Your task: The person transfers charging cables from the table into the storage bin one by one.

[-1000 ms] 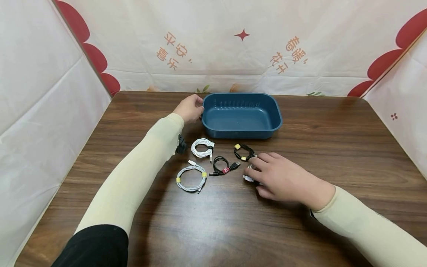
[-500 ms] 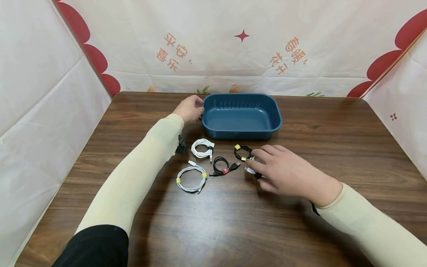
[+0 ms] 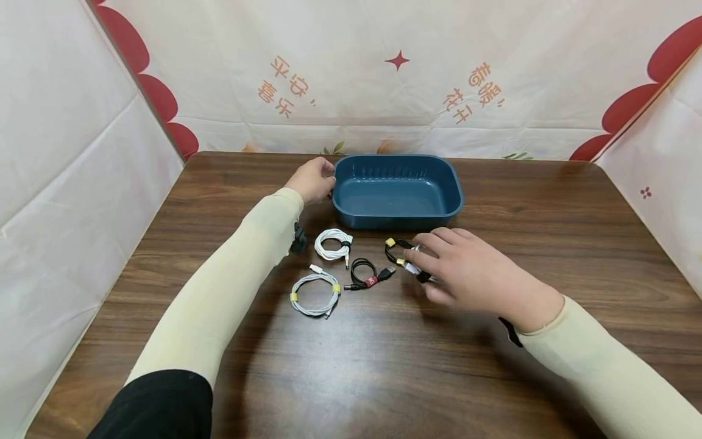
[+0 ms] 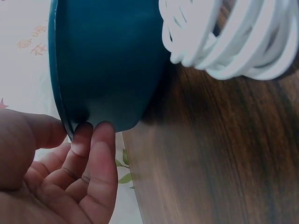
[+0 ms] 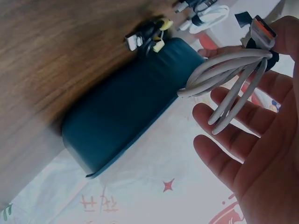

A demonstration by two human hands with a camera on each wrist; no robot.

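My left hand [image 3: 312,181] is at the left end of a blue plastic bin [image 3: 392,222], pinching its rim between thumb and fingertips, as the left wrist view shows up close. My right hand [image 3: 476,271] holds a coiled light-grey USB cable [image 5: 224,58] by its plug end, between thumb and forefinger. A black strap binds that coil, whose loops hang past the other, spread fingers. In the head view it overlaps a coiled black cable with yellow ties [image 3: 390,242] on the table, partly hidden by the hand.
Left of the right hand lie a black cable with a red tie [image 3: 371,281], a white coiled cable [image 3: 321,240] and a pale cable with yellow ties [image 3: 311,312]. The wooden table [image 3: 340,378] ends at a printed curtain [image 3: 351,79] behind the bin.
My right hand has picked up the light-grey cable and shifted slightly away from me, towards the bin. The left hand and the bin have stayed put.
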